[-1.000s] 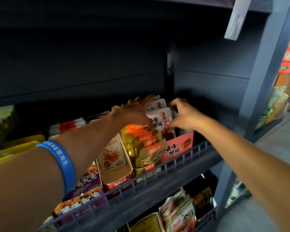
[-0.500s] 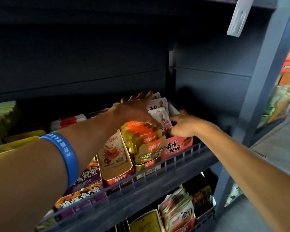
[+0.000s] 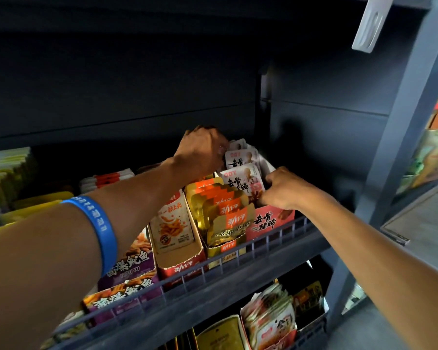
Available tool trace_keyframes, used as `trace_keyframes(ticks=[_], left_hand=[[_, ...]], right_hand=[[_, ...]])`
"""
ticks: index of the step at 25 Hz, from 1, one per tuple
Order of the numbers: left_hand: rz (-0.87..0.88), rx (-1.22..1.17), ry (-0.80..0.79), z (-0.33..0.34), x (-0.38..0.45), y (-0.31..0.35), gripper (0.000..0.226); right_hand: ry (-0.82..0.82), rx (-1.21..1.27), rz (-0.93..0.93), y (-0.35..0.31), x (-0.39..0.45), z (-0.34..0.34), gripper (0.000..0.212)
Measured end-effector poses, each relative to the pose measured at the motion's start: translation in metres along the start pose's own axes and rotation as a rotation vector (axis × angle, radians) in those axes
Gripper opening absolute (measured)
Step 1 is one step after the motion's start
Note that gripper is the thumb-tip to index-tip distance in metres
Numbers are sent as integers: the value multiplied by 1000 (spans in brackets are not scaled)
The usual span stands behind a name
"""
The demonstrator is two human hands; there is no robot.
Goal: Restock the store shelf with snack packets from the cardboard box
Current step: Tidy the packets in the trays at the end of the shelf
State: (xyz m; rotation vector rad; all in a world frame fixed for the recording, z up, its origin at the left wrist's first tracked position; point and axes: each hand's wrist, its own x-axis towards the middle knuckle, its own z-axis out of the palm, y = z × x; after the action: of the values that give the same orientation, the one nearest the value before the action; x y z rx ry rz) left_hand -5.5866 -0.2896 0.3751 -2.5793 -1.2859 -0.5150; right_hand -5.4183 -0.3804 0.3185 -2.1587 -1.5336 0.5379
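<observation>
Pink-and-white snack packets point(image 3: 241, 183) stand in a row inside a pink display box point(image 3: 272, 221) at the right end of the dark shelf point(image 3: 238, 272). My left hand point(image 3: 202, 150) reaches to the back of that row, fingers curled over the tops of the rear packets point(image 3: 240, 157). At the box's front right corner my right hand point(image 3: 281, 190) has its fingers curled in over the box wall and its thumb against the front packet. No brown stock carton is in view.
Gold packets point(image 3: 225, 219), a beige snack box point(image 3: 173, 223) and purple boxes point(image 3: 130, 269) fill the shelf to the left, behind a low wire rail. More packets point(image 3: 271, 320) sit on the shelf below. A grey upright post point(image 3: 400, 127) bounds the right side.
My left hand slid further back along the packet row and its fingers curled. My right hand dropped from the packet tops to the box's front right corner.
</observation>
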Motion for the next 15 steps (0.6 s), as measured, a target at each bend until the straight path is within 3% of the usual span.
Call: trace_keyframes(ticks=[4,7,11,15], left_hand=[[31,-39,-62,-2,-8,6,45],[-13,-197,-66,2,-13,13,38],[-111,-20,-11,9,-2,13,26],[-80,79,-114,0,6,11,26]], right_hand=[[-30,-45,-16,-4,-4,-2,73],[-31,-57,-33,-6,-9,-3,69],[-8,-17,-7,-7,-11,-2,70],[9,-101,-10,-5,-9,-2,62]])
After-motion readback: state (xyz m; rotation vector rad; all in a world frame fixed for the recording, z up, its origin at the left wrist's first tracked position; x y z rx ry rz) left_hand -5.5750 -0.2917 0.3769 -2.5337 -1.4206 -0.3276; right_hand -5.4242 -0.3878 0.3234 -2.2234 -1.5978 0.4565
